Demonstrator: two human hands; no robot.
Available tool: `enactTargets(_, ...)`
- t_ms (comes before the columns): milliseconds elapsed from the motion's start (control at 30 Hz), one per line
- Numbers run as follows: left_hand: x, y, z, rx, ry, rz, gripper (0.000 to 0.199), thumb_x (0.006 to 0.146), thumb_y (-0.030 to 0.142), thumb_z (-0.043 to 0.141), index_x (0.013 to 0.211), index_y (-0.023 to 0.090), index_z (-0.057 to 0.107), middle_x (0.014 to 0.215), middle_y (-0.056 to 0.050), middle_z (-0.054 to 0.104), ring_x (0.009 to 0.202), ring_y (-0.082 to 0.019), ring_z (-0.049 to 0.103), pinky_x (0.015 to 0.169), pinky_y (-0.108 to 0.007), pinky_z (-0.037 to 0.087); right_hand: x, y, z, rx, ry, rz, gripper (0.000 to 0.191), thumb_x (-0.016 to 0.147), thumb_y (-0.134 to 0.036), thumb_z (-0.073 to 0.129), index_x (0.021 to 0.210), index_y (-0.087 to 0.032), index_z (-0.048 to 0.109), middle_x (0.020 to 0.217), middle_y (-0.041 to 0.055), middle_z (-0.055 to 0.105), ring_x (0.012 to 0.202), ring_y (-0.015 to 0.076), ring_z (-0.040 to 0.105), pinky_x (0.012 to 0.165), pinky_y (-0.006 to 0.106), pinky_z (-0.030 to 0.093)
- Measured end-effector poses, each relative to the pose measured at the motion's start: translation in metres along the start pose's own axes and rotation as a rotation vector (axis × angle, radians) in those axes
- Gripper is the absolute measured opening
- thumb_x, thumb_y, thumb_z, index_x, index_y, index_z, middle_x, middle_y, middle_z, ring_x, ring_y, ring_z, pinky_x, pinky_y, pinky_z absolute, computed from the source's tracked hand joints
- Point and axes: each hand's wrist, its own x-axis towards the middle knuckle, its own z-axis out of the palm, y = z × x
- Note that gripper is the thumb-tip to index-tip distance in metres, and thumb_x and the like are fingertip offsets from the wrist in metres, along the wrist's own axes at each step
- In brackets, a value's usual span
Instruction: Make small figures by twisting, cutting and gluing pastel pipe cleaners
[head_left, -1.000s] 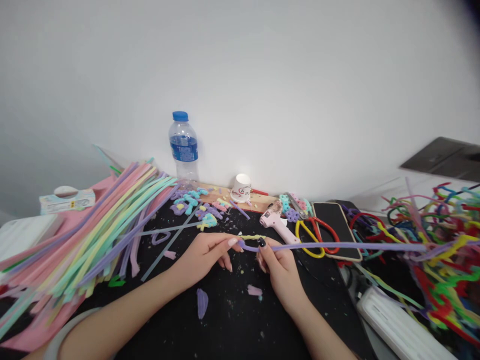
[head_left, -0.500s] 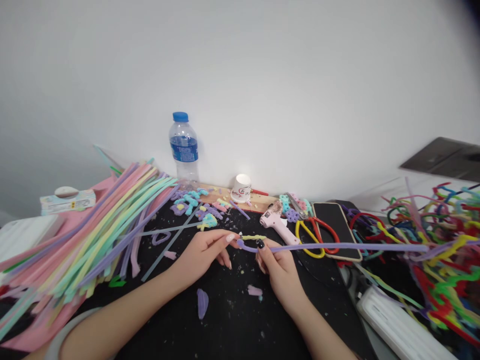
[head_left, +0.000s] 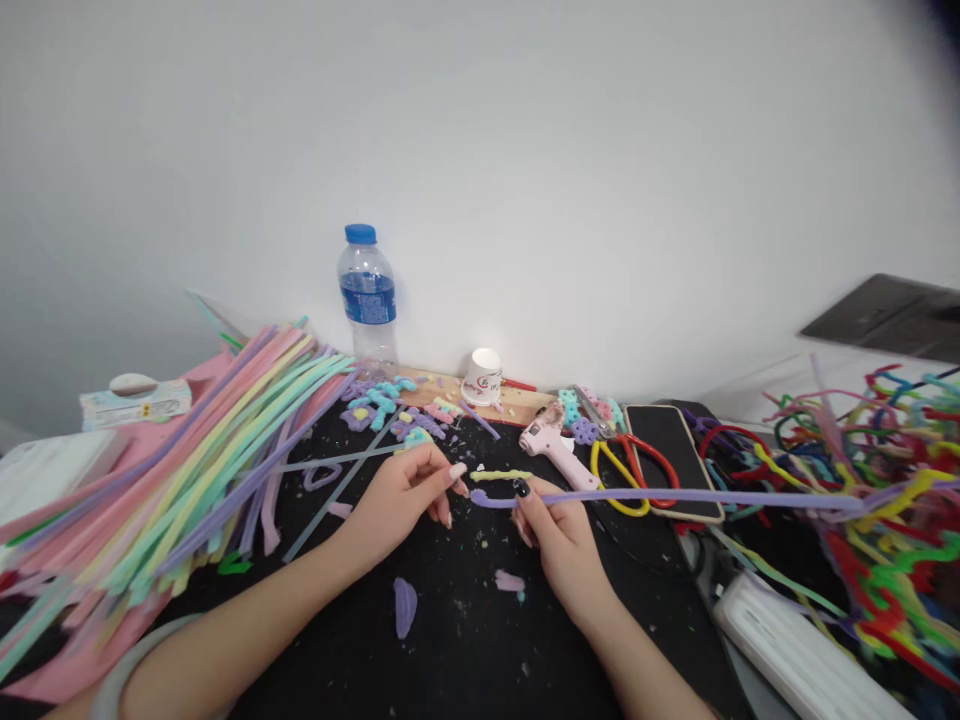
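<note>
A long purple pipe cleaner (head_left: 675, 494) runs level across the black table, its left end bent into a small curl. My right hand (head_left: 551, 525) pinches it between thumb and forefinger, a short way from that curl. Just left of the curled end is my left hand (head_left: 409, 490), fingers loosely curved and slightly apart, with nothing visible held. A short pale yellow piece of pipe cleaner (head_left: 499, 475) lies just behind the purple one. Nearby, a pink glue gun (head_left: 562, 455) and scissors with yellow and red handles (head_left: 651, 470) lie behind my right hand.
Bundled pastel pipe cleaners (head_left: 247, 470) fill the left side; a colourful tangle (head_left: 892, 520) fills the right. A water bottle (head_left: 367, 300) and paper cup (head_left: 484, 377) stand by the wall. A phone (head_left: 667, 450) lies beside the scissors. Purple scraps (head_left: 405, 607) lie in front.
My left hand has let go of the curled end of the purple pipe cleaner and moved slightly left. My right hand stays in place, still pinching it.
</note>
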Motion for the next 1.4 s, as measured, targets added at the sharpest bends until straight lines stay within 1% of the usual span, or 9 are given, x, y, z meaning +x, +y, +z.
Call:
enactTargets(200,0.001,-0.002,-0.003,0.022,0.058,0.023,0.034,0.088,0.039,0.043,0.061,0.018,0.045,0.050,0.005,0.052,0.043,-0.009,0.049,0.050,-0.022,0.038,0.000,0.001,-0.001,0.010,0.018,-0.003,0.042,0.092,-0.036,0.041,0.054,-0.018,0.040,0.053,-0.0041,0.036,0.050,0.0095,0.034,0.049,0.024,0.025)
enactTargets(400,0.002,0.001,-0.003,0.093,0.066,0.021,0.046,0.088,0.042,0.041,0.051,0.016,0.047,0.046,0.003,0.049,0.043,-0.009,0.048,0.051,-0.022,0.038,0.000,0.000,-0.003,0.034,0.036,-0.013,0.041,0.092,-0.035,0.041,0.055,-0.018,0.040,0.054,-0.0043,0.036,0.050,0.0090,0.033,0.048,0.024,0.024)
enactTargets(467,0.001,0.001,-0.002,0.049,0.047,0.009,0.045,0.088,0.044,0.041,0.054,0.015,0.050,0.049,0.003,0.052,0.043,-0.009,0.048,0.049,-0.022,0.039,0.001,0.000,-0.002,0.027,0.034,-0.015,0.041,0.092,-0.035,0.041,0.055,-0.018,0.040,0.055,-0.0041,0.036,0.050,0.0090,0.033,0.048,0.024,0.025)
enactTargets(600,0.000,-0.001,0.001,-0.036,-0.022,-0.005,0.029,0.086,0.043,0.045,0.081,0.016,0.055,0.071,0.000,0.062,0.048,-0.010,0.055,0.050,-0.023,0.043,0.001,0.001,-0.001,0.007,0.021,0.001,0.041,0.092,-0.035,0.041,0.055,-0.018,0.041,0.055,-0.0038,0.037,0.051,0.0090,0.034,0.048,0.024,0.025)
enactTargets(700,0.000,-0.004,0.001,-0.019,-0.012,0.005,0.025,0.085,0.041,0.049,0.092,0.017,0.055,0.076,-0.002,0.064,0.051,-0.011,0.058,0.052,-0.023,0.045,0.000,0.002,-0.001,0.008,0.011,0.015,0.041,0.092,-0.036,0.041,0.056,-0.017,0.041,0.055,-0.0037,0.038,0.051,0.0089,0.034,0.048,0.023,0.024)
enactTargets(833,0.002,-0.006,0.000,-0.037,0.027,0.026,0.023,0.084,0.039,0.053,0.090,0.017,0.056,0.067,0.000,0.063,0.051,-0.011,0.057,0.053,-0.024,0.046,-0.001,0.003,-0.002,0.005,0.006,0.019,0.041,0.092,-0.037,0.041,0.056,-0.018,0.041,0.055,-0.0035,0.038,0.051,0.0091,0.034,0.047,0.023,0.024)
enactTargets(1067,0.001,-0.004,0.004,-0.197,-0.081,-0.020,0.027,0.074,0.030,0.066,0.093,0.016,0.053,0.086,-0.004,0.067,0.047,-0.008,0.058,0.046,-0.021,0.046,-0.001,0.002,-0.001,-0.027,-0.024,0.015,0.040,0.092,-0.038,0.041,0.057,-0.018,0.043,0.056,-0.0037,0.038,0.051,0.0094,0.034,0.049,0.023,0.025)
enactTargets(1233,-0.001,-0.009,0.006,-0.233,-0.112,-0.050,0.028,0.070,0.020,0.069,0.093,0.017,0.053,0.080,-0.001,0.068,0.054,-0.010,0.061,0.053,-0.023,0.049,-0.001,0.003,0.000,-0.063,-0.060,0.014,0.039,0.092,-0.036,0.040,0.059,-0.018,0.043,0.056,-0.0041,0.038,0.051,0.0091,0.035,0.049,0.022,0.026)
enactTargets(1400,0.000,-0.007,0.007,-0.167,-0.073,-0.042,0.025,0.069,0.016,0.069,0.089,0.016,0.055,0.072,0.000,0.068,0.061,-0.011,0.062,0.059,-0.023,0.048,-0.002,-0.001,0.000,-0.155,-0.095,-0.014,0.038,0.093,-0.034,0.038,0.059,-0.018,0.044,0.056,-0.0039,0.039,0.052,0.0094,0.036,0.049,0.022,0.027)
